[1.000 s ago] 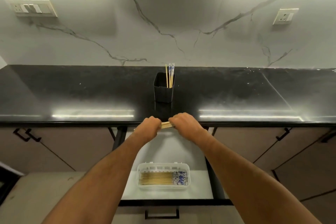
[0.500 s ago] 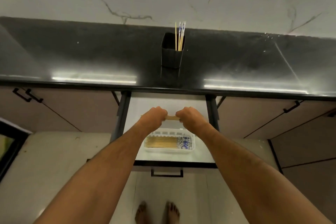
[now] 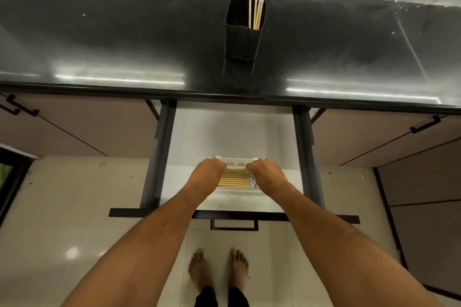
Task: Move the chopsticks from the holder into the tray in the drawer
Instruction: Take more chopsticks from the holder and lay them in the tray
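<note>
A black square holder [image 3: 240,40] stands on the dark countertop and holds three chopsticks [image 3: 257,0] with blue-patterned tops. Below it the drawer [image 3: 232,132] is pulled out. A white slotted tray [image 3: 234,162] lies in the drawer with several wooden chopsticks [image 3: 235,179] laid flat, side by side. My left hand [image 3: 208,173] and my right hand [image 3: 265,173] are both down in the tray, fists closed on the two ends of a small bundle of chopsticks at the tray's far side. The hands hide both ends of the tray.
The black countertop [image 3: 124,40] runs the full width, against a marble backsplash. Closed cabinet fronts with black handles [image 3: 425,125] flank the drawer. The drawer's front panel and handle [image 3: 234,225] are near my bare feet [image 3: 218,269] on the pale tiled floor.
Both hands have carried the chopstick bundle down from the counter edge into the tray. The view has tilted downward.
</note>
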Action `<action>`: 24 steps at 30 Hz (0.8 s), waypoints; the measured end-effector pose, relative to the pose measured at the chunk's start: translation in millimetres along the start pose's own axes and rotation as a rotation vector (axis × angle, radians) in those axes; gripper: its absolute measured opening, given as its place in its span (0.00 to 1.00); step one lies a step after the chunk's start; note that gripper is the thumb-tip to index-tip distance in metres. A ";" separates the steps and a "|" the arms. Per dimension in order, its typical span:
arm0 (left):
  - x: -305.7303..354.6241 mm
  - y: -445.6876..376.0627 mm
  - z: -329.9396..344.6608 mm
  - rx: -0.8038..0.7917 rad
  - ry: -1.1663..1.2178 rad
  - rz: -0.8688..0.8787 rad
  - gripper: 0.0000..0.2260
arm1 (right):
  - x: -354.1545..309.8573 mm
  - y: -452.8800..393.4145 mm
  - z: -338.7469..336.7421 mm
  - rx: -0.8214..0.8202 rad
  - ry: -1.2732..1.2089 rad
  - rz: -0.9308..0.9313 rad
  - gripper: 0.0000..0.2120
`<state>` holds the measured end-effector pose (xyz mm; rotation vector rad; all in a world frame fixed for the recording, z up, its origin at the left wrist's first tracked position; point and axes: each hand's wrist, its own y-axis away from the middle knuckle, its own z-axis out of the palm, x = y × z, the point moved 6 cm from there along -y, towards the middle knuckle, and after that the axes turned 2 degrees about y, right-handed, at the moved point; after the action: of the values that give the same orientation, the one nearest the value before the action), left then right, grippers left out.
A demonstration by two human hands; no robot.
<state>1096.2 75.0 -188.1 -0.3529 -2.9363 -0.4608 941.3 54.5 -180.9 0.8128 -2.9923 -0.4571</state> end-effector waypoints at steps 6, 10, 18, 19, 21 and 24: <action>-2.0 -14.1 25.1 -0.038 0.069 -0.025 0.11 | 5.0 -9.8 21.2 -0.005 0.023 -0.001 0.07; -5.1 -20.1 36.1 -0.023 0.094 -0.053 0.11 | 6.9 -17.0 31.8 -0.011 0.044 0.016 0.07; -8.4 -24.8 45.7 0.033 0.106 -0.080 0.14 | 5.0 -22.1 51.0 0.004 0.046 0.018 0.12; -8.4 -25.3 46.6 0.041 0.111 -0.085 0.15 | 5.1 -21.7 51.1 0.006 0.054 0.022 0.12; -8.8 -26.1 48.0 0.056 0.122 -0.088 0.18 | 6.8 -20.8 50.0 0.018 0.064 0.029 0.12; -10.8 -25.8 49.2 0.069 0.146 -0.089 0.19 | 10.6 -20.3 47.5 0.029 0.066 0.042 0.11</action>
<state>1094.6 64.5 -243.7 -0.1728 -2.8251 -0.3787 938.2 45.7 -232.8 0.7492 -2.9555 -0.3784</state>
